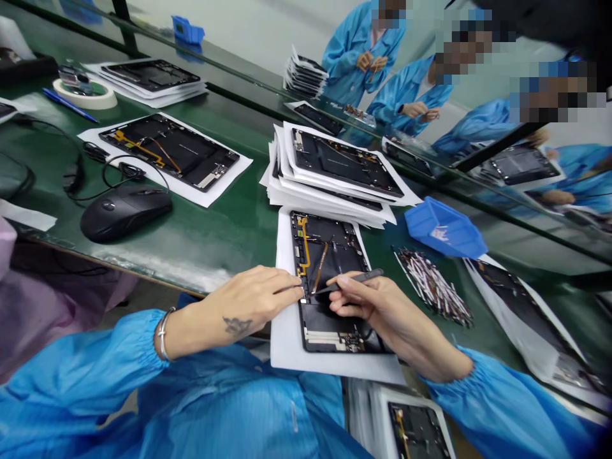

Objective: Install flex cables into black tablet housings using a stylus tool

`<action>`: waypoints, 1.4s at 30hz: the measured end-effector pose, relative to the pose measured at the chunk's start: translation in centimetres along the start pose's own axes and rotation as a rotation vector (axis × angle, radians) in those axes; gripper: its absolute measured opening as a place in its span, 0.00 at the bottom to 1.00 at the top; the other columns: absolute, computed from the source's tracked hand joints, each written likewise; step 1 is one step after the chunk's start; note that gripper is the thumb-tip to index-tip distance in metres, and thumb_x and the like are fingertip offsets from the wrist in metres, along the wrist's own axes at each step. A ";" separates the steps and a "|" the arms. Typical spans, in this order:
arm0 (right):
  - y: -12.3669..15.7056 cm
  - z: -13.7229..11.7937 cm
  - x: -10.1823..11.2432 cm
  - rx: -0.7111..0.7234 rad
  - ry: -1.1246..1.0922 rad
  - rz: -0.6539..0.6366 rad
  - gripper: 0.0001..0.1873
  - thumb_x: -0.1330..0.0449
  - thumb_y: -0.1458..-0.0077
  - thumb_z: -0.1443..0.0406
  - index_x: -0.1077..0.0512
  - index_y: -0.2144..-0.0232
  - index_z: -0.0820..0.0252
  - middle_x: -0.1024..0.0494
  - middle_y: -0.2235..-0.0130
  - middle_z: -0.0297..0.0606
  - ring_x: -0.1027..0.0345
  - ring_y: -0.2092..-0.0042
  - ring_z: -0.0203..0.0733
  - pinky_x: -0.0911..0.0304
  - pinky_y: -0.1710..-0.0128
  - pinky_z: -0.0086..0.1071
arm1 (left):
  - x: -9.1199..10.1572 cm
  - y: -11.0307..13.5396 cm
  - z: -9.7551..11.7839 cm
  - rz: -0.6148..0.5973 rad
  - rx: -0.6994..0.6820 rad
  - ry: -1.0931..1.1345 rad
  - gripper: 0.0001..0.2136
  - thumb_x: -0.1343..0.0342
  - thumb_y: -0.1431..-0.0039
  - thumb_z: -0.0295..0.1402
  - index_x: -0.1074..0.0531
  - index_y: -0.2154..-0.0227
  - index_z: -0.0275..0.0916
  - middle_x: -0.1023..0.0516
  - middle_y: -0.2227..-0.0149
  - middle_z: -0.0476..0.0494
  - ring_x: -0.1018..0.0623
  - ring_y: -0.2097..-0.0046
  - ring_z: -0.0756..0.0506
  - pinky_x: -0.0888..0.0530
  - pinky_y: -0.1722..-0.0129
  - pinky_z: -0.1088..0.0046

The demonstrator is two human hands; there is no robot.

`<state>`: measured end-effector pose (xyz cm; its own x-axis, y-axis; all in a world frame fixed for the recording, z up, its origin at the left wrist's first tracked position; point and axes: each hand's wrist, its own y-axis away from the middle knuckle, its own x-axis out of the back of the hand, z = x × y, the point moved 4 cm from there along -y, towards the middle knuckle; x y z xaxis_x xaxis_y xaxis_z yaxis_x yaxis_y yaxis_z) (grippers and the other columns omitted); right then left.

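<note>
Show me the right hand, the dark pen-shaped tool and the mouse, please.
right hand [382, 312]: head view, on its back.
dark pen-shaped tool [366, 276]: head view, on its upper end.
mouse [125, 213]: head view, on its top.

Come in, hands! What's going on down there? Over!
Right hand holding black tweezers over open tablet. Left hand touching its edge. Stack of tablets just beyond.
</note>
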<state>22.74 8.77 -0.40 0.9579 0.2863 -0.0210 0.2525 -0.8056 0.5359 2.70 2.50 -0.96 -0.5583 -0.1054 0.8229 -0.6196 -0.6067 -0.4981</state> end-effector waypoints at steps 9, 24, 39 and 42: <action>0.0 0.3 0.2 -0.007 -0.013 -0.002 0.22 0.22 0.67 0.54 0.20 0.75 0.64 0.19 0.75 0.41 0.23 0.74 0.36 0.25 0.72 0.21 | -0.1 0.1 -0.1 -0.006 -0.002 -0.002 0.13 0.57 0.31 0.22 0.31 0.50 0.30 0.25 0.49 0.35 0.24 0.51 0.42 0.25 0.55 0.64; 0.0 0.4 0.3 -0.002 0.008 -0.001 0.22 0.22 0.65 0.53 0.21 0.74 0.65 0.19 0.74 0.42 0.24 0.74 0.36 0.26 0.72 0.21 | -0.2 0.1 -0.2 -0.012 0.000 0.005 0.13 0.55 0.33 0.21 0.32 0.49 0.31 0.25 0.49 0.34 0.25 0.50 0.42 0.25 0.54 0.65; 0.2 0.3 0.1 0.015 0.005 0.014 0.21 0.23 0.63 0.54 0.22 0.73 0.64 0.19 0.74 0.41 0.23 0.73 0.37 0.25 0.71 0.22 | -0.2 0.0 -0.2 -0.008 -0.004 0.006 0.13 0.55 0.33 0.21 0.32 0.49 0.30 0.24 0.49 0.33 0.24 0.51 0.42 0.24 0.55 0.64; 0.2 0.3 0.2 0.017 0.009 0.017 0.22 0.23 0.64 0.53 0.22 0.73 0.64 0.19 0.74 0.41 0.23 0.73 0.37 0.25 0.71 0.23 | -0.2 0.1 -0.2 -0.010 -0.005 0.003 0.13 0.56 0.32 0.22 0.32 0.49 0.31 0.25 0.49 0.34 0.24 0.50 0.42 0.25 0.54 0.64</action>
<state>23.00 8.51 -0.58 0.9608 0.2770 -0.0047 0.2387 -0.8189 0.5219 2.68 2.63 -1.20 -0.5538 -0.0976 0.8269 -0.6279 -0.6034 -0.4917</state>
